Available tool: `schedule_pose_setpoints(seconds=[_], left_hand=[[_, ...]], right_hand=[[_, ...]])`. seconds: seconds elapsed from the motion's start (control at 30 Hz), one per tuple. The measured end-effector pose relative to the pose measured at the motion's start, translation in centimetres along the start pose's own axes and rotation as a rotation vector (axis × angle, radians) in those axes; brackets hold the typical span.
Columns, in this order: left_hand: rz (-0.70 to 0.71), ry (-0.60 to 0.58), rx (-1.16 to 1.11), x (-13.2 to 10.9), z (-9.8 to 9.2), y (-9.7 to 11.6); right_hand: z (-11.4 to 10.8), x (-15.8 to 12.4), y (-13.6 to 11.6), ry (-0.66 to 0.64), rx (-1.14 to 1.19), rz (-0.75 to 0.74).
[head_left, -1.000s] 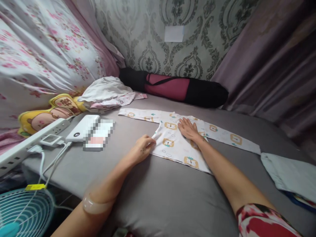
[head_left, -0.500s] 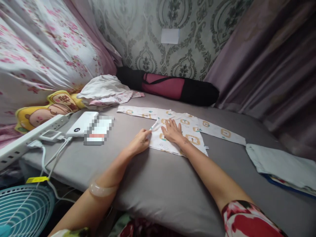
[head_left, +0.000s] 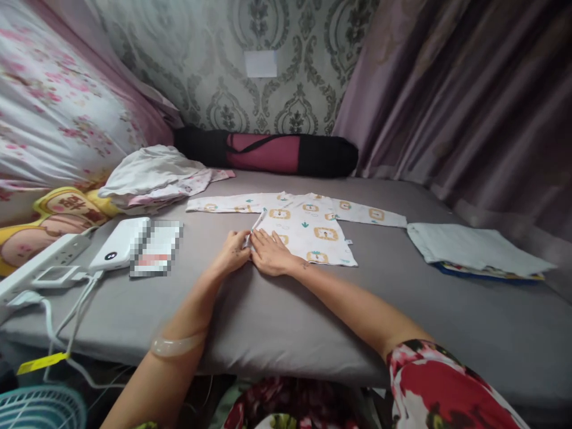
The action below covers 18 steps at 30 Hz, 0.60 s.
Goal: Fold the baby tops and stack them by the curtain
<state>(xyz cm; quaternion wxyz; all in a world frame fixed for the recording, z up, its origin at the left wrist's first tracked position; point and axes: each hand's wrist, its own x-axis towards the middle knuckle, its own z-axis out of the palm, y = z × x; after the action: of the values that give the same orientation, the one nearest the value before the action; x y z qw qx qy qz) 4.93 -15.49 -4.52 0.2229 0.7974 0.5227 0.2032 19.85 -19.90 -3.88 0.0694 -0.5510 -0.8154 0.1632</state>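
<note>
A small white long-sleeved shirt (head_left: 304, 229) with yellow lion prints lies spread on the grey bed sheet, both sleeves stretched out sideways. At its left side edge, my left hand (head_left: 235, 251) is closed, pinching the fabric near the lower corner. My right hand (head_left: 270, 253) lies flat with fingers extended on the shirt's lower left part, close beside my left hand. Part of the hem is hidden under the hands.
To the right sits a stack of folded clothes (head_left: 473, 247). A black and maroon long bag (head_left: 263, 154) lies along the wall. Crumpled clothes (head_left: 152, 173), a white power bank (head_left: 120, 243), a power strip (head_left: 42, 265) and cables are at left; a fan (head_left: 42, 408) stands below.
My right hand has slid from the shirt's middle to its lower left, next to my left hand. My left hand still grips the side edge. The camera view has turned slightly right.
</note>
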Motion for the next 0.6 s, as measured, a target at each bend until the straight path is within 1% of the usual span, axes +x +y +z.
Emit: schedule_pose_setpoints(seconds=[0.07,0.17,0.33,0.43,0.5,0.6], left_hand=[[0.036,-0.016,-0.008,0.0,-0.1,0.0],[0.067,-0.038,-0.009,0.0,-0.3,0.1],[0.02,-0.082,0.01,-0.1,-0.8,0.5],[0.009,-0.111,-0.007,-0.3,-1.2,0.8],[-0.009,-0.114,-0.015,-0.4,-1.4,0.9],[-0.018,-0.116,-0.022,-0.4,-1.6,1.0]], right_hand=[[-0.3,-1.0,0.6,-0.014,0.037,0.001],[-1.0,-2.5,2.2,0.015,0.044,0.106],[-2.3,-5.3,5.5,0.051,-0.042,0.29],[-2.8,-7.3,7.4,0.074,-0.103,0.369],[-2.9,-8.6,8.6,0.098,-0.139,0.392],[-3.0,-10.7,10.3,0.119,-0.156,0.381]])
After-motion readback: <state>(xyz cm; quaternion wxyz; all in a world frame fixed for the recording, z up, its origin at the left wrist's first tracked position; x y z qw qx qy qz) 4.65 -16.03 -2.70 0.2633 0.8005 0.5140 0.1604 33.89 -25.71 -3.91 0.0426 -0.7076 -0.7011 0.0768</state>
